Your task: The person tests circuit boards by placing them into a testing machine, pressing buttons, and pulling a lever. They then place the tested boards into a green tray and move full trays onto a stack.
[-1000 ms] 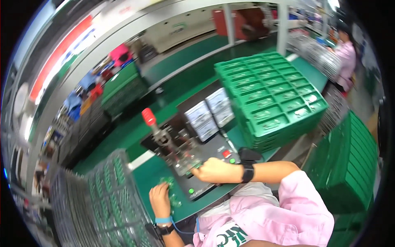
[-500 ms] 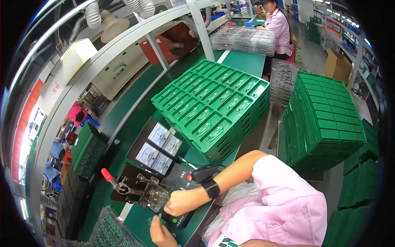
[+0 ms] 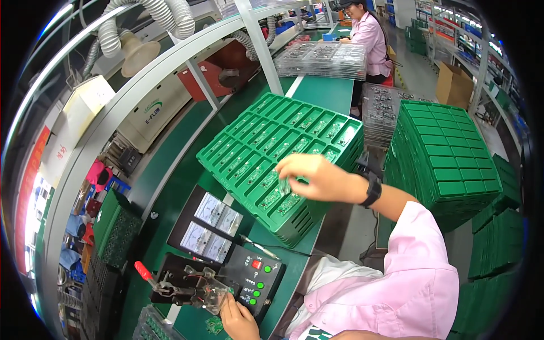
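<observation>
Above the near part of the green compartment tray (image 3: 262, 214), my right hand (image 3: 320, 175) pinches a small green circuit board (image 3: 284, 186) that hangs down from its fingertips. Green circuit boards lie in the tray's compartments. My left hand (image 3: 239, 318) is closed at the clear block of a test fixture (image 3: 212, 296); what its fingertips hold is hidden. The fixture has a clamp with a red handle (image 3: 143, 271), which points up and left. Beside my left hand, another green circuit board (image 3: 214, 324) lies on the bench.
A black control box (image 3: 258, 277) with green buttons stands by the fixture, with panel meters (image 3: 211, 226) behind it. Stacked green trays (image 3: 447, 158) rise at the right. Clear trays (image 3: 323, 59) and a co-worker (image 3: 371, 42) are farther back. Metal frame posts (image 3: 258, 45) cross the left side.
My right hand has moved from the fixture up and right to over the tray, carrying a circuit board. My left hand has moved to the fixture. The control box's buttons now show.
</observation>
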